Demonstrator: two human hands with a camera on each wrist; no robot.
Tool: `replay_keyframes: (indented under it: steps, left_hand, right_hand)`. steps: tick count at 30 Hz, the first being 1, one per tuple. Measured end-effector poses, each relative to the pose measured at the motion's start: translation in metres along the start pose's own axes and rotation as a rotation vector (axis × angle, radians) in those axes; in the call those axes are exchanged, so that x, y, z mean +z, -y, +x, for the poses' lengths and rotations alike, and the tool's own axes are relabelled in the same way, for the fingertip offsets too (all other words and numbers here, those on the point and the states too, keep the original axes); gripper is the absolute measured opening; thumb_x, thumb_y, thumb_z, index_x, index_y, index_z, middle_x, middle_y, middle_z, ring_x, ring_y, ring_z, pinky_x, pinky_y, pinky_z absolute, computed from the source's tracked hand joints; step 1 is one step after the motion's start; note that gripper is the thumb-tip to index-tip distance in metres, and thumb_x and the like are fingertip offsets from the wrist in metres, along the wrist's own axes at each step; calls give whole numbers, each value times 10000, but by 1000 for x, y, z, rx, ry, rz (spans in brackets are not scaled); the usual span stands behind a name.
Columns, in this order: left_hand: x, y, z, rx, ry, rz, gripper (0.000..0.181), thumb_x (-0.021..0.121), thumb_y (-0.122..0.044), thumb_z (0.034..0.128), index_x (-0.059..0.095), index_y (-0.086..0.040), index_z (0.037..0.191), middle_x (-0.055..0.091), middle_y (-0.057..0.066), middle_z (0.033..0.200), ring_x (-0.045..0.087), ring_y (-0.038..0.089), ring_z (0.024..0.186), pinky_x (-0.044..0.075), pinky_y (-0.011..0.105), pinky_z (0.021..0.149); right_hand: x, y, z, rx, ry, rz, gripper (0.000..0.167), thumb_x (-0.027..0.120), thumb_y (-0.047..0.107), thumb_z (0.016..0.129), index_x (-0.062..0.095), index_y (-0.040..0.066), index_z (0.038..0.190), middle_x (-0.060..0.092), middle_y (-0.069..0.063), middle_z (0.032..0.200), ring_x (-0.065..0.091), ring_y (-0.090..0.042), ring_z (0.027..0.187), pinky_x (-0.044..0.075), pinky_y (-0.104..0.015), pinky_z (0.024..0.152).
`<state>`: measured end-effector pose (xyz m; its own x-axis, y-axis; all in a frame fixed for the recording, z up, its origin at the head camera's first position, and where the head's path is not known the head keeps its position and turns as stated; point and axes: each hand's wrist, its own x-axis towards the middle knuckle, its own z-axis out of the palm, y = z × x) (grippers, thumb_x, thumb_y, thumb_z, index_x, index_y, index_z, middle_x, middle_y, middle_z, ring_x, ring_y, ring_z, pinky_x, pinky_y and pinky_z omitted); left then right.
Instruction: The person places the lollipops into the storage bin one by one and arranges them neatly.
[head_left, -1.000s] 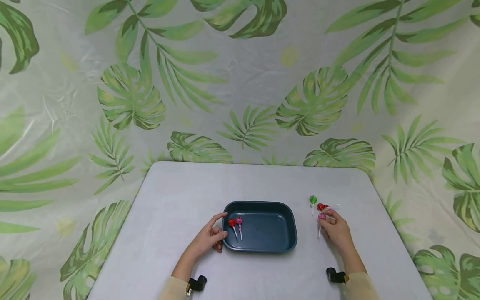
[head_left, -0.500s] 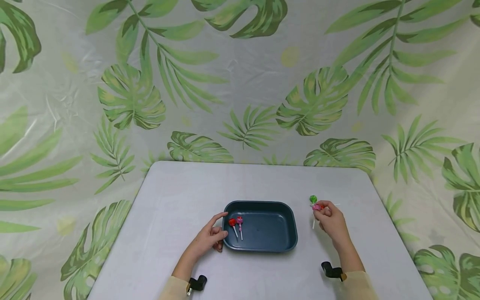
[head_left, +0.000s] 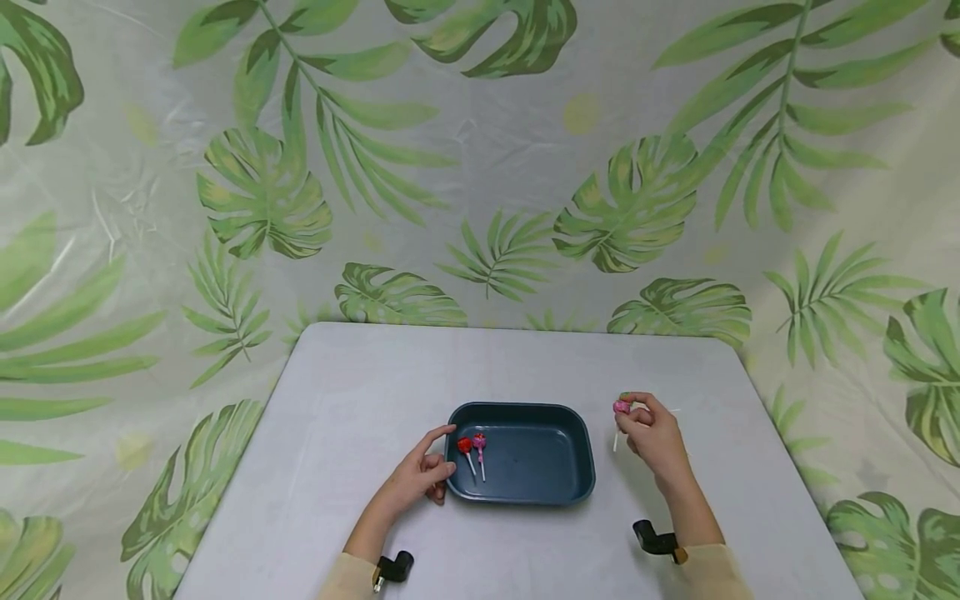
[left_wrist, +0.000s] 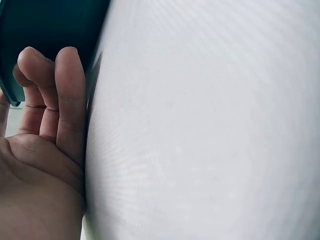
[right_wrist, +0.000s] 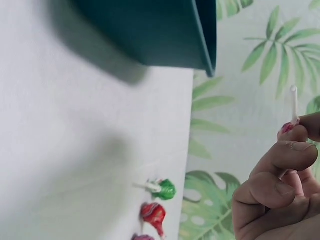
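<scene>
1. The right hand (head_left: 663,442), right of centre in the lower half of the head view, pinched a pink lollipop (head_left: 622,407) between thumb and fingers, its white stick pointing down the frame.
2. In the right wrist view that stick rose at the right edge, above the bent fingers.
3. The left hand (head_left: 411,482), left of centre in the lower half of the head view, had its index finger and thumb apart, both touching the left rim of a dark blue-green tray (head_left: 532,462).
4. The tray lay at the lower centre of the head view; in its left end a red lollipop (head_left: 465,445) and a second pink lollipop (head_left: 480,442) lay side by side.
5. At the bottom of the right wrist view, a loose green lollipop (right_wrist: 167,190) lay near a loose red lollipop (right_wrist: 151,212), with a purplish lollipop (right_wrist: 143,237) cut off by the lower edge.
6. A white table (head_left: 375,375) filled the lower middle of the head view; a leaf-patterned backdrop (head_left: 487,125) spread across the top.
</scene>
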<state>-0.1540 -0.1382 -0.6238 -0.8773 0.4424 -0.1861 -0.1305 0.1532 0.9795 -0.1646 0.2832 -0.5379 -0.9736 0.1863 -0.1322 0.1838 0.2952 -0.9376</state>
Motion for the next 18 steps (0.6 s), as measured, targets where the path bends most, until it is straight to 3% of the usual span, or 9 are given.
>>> replay_keyframes:
  steps: [18]
  left_hand:
    - [-1,2,1,3,0,10,676,647,-199,1066,314,-260,1651,619,-21,752,649,131,600,603,299,617]
  right_hand:
    - [48,22,-10,-26,67,48,350,708,125,997,596,91,1327,578,56,721,403,-79,520,353,-223,531]
